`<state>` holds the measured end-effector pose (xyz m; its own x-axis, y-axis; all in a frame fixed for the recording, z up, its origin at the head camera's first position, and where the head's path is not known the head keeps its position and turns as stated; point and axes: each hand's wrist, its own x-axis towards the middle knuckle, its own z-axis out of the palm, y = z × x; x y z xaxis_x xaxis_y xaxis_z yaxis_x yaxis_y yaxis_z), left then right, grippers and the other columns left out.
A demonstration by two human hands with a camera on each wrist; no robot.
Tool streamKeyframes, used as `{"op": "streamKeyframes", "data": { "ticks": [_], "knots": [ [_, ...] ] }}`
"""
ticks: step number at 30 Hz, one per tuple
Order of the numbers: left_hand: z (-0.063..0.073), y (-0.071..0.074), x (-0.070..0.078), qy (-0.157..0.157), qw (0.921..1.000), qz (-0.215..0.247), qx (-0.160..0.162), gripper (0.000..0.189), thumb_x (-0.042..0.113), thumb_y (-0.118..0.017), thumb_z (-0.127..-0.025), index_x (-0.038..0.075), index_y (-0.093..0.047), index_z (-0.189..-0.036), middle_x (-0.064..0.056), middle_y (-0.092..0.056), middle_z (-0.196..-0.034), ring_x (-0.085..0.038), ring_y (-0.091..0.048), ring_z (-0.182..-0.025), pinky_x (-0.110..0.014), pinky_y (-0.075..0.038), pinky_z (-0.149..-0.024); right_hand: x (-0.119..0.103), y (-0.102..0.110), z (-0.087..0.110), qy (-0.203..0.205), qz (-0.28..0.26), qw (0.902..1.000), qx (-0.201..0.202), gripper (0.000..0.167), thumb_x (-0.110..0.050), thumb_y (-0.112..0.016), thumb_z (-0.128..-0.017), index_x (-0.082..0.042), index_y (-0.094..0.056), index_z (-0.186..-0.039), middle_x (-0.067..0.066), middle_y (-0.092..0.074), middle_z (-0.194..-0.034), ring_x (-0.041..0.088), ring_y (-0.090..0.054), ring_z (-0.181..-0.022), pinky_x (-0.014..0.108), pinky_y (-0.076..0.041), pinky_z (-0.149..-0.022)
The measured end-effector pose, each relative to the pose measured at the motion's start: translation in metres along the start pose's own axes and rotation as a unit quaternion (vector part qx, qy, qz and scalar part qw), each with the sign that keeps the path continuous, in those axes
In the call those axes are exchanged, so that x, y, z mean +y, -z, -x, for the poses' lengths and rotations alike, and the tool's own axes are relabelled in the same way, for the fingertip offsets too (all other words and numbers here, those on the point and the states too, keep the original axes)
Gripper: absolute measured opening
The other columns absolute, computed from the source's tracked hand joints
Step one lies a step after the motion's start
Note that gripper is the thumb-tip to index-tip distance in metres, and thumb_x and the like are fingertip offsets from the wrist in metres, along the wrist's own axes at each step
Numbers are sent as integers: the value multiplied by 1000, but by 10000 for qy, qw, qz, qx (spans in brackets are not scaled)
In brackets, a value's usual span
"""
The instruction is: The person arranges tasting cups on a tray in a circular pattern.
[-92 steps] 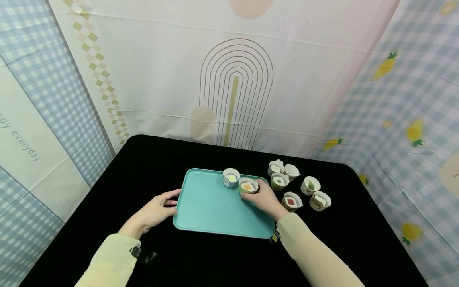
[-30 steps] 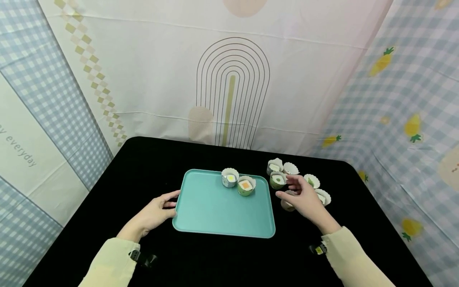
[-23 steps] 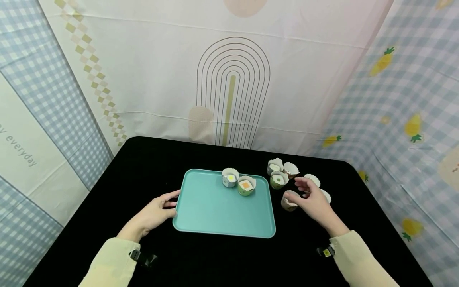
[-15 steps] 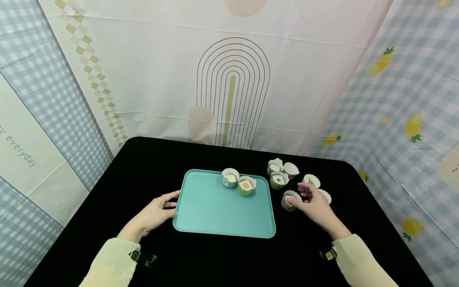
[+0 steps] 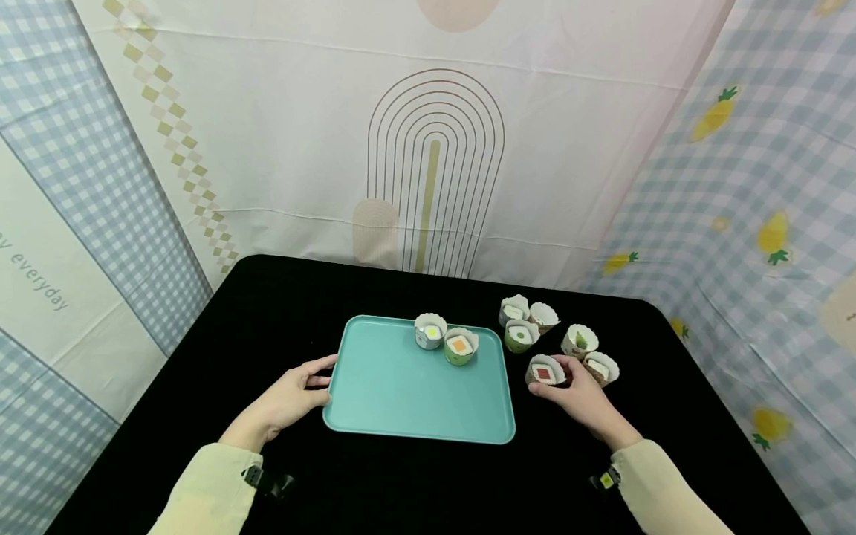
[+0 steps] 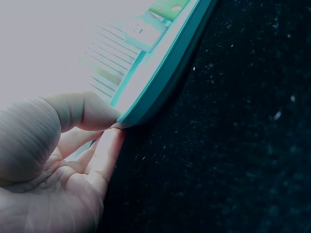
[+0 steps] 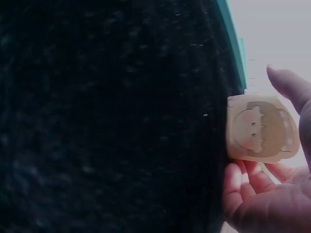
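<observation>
My left hand pinches the left rim of the teal tray, thumb above and fingers beneath, clearest in the left wrist view. On the tray's back right stand two paper baking cups: a pale blue-grey cup with a yellow-centred white piece, and a green cup with an orange-centred one. Right of the tray, my right hand has thumb and fingers around a paper baking cup with a drawn face outside and a red-square white piece inside. In the right wrist view its thumb tip stands apart from the cup's side.
Behind the right hand several more baking cups stand on the black table: a green cup, a scalloped white-rimmed cup, a cup with a green leaf shape and a brown cup. Patterned cloth hangs behind.
The right hand let go of the green orange-centred cup on the tray, moved right and came around the red-square cup. The left hand stays at the tray's rim.
</observation>
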<state>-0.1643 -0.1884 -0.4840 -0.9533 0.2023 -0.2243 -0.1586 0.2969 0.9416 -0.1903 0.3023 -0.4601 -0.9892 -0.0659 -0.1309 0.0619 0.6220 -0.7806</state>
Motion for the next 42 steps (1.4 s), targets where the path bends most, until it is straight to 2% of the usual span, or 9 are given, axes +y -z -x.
{"op": "streamKeyframes", "data": {
  "ticks": [5, 13, 25, 42],
  "knots": [
    [1, 0, 1, 11, 10000, -11, 2, 71, 2, -62, -85, 26, -40, -148, -9, -55, -132, -26, -51, -121, -53, -42, -96, 3, -3, 1, -147, -220, 9996, -87, 82, -41, -77, -81, -5, -36, -142, 17, -50, -128, 27, -56, -106, 38, -50, -81],
    [2, 1, 2, 23, 10000, -20, 15, 70, 2, -61, -86, 26, -40, -148, -9, -55, -132, -26, -51, -121, -52, -42, -95, 13, -8, -2, -25, -218, 9997, 50, 75, -38, -77, -81, -5, -41, -139, 17, -52, -127, 27, -58, -105, 36, -51, -80],
    [2, 0, 2, 43, 10000, -43, -1, 71, 3, -62, -85, 26, -40, -149, -9, -55, -132, -26, -51, -121, -54, -41, -97, 11, -9, -2, 11, -131, 9999, 106, 73, -38, -75, -84, -3, -42, -138, 18, -51, -128, 29, -55, -109, 39, -50, -82],
    [0, 0, 0, 59, 10000, 49, -2, 72, 2, -62, -84, 25, -41, -148, -9, -57, -129, -24, -54, -118, -51, -42, -96, 4, -4, -4, 38, 24, 9998, 200, 68, -39, -73, -85, -1, -44, -133, 17, -54, -121, 26, -58, -102, 36, -50, -79]
  ]
}}
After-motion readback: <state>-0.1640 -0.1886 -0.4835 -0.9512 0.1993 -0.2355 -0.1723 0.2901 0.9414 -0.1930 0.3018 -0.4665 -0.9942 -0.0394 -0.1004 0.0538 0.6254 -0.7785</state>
